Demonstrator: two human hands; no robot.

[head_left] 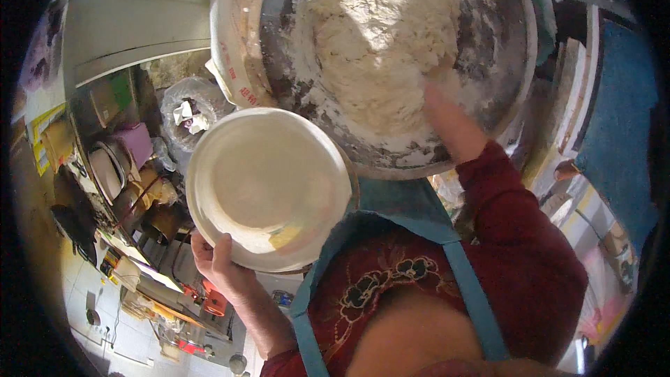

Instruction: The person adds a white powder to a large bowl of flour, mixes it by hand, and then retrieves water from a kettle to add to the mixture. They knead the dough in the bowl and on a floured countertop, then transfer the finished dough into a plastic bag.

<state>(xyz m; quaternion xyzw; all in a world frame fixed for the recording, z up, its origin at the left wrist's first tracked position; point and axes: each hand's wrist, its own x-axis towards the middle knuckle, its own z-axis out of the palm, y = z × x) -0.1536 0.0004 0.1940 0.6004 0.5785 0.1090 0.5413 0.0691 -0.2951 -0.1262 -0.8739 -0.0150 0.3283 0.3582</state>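
Note:
A big round metal basin (pixel 515 68) holds a mass of wet, shaggy dough (pixel 366 73) with dry flour around its edge. My right hand (pixel 445 107) reaches into the basin at the dough's right side; its fingers are blurred and partly sunk in or behind the dough, so their pose is unclear. Below and left of the basin, my left hand (pixel 222 262) grips the lower left rim of a round, pale metal bowl (pixel 272 178), thumb over the rim. The bowl shows a smooth, light interior; whether it holds liquid cannot be told.
A white sack with red print (pixel 235 68) lies against the basin's left side. Farther left are a clear plastic bag with crumpled paper (pixel 191 115) and a shelf with pans and a purple box (pixel 135 144). White boards (pixel 573 99) and a blue panel (pixel 623 136) stand at right.

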